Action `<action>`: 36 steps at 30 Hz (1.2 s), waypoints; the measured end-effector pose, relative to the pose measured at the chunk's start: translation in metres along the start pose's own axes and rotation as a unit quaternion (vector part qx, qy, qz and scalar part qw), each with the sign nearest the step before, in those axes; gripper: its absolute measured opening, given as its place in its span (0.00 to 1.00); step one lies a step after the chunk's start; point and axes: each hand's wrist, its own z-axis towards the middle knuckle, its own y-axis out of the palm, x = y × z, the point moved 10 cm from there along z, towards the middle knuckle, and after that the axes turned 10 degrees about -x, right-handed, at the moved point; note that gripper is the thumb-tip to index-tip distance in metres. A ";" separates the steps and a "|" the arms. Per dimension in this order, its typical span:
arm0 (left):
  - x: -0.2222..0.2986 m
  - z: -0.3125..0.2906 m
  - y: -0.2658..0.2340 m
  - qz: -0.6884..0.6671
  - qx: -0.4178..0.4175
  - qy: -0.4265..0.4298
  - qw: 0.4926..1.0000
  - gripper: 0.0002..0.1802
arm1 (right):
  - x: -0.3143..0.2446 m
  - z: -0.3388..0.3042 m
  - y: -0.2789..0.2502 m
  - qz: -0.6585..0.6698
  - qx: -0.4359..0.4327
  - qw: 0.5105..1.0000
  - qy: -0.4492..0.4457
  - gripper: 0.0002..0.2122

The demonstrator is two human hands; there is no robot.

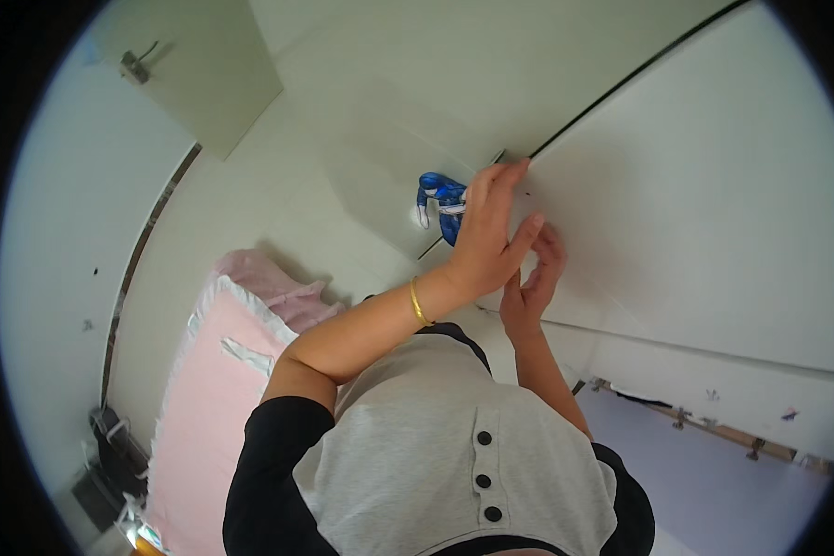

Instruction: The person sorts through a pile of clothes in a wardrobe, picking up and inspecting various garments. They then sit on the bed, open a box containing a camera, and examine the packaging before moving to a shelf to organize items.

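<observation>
Nearby, a dark panel edge (635, 74) — left hand (487, 232), right hand (534, 295), thumbs apart from fingers.

Upper left: a door (208, 79) with a handle (134, 68). Lower left: pink, white-edged cloth (215, 389). Lower right: a lilac surface (695, 473).

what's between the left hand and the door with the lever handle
In the head view, a blue and white figure shows next to the left hand, partly hidden by it, then pale surface runs to the door.
</observation>
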 end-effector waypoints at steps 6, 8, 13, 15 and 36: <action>0.007 -0.007 0.001 -0.014 -0.020 0.036 0.999 0.33 | -0.126 0.047 -0.024 -0.361 0.096 0.881 -0.290 0.10; 0.007 -0.005 -0.002 0.027 -0.036 0.070 0.997 0.34 | -0.167 0.085 -0.002 -0.479 0.048 0.803 -0.351 0.04; 0.003 -0.002 -0.004 -0.057 -0.041 0.043 0.997 0.30 | -0.184 0.140 0.050 -0.640 -0.152 0.658 -0.366 0.02; 0.003 -0.002 -0.003 -0.045 -0.053 0.051 0.996 0.30 | -0.169 0.141 0.063 -0.681 -0.241 0.596 -0.349 0.03; 0.027 -0.103 0.028 -0.340 -0.528 0.235 0.742 0.21 | -0.176 0.039 0.081 -0.779 -0.344 0.521 0.062 0.03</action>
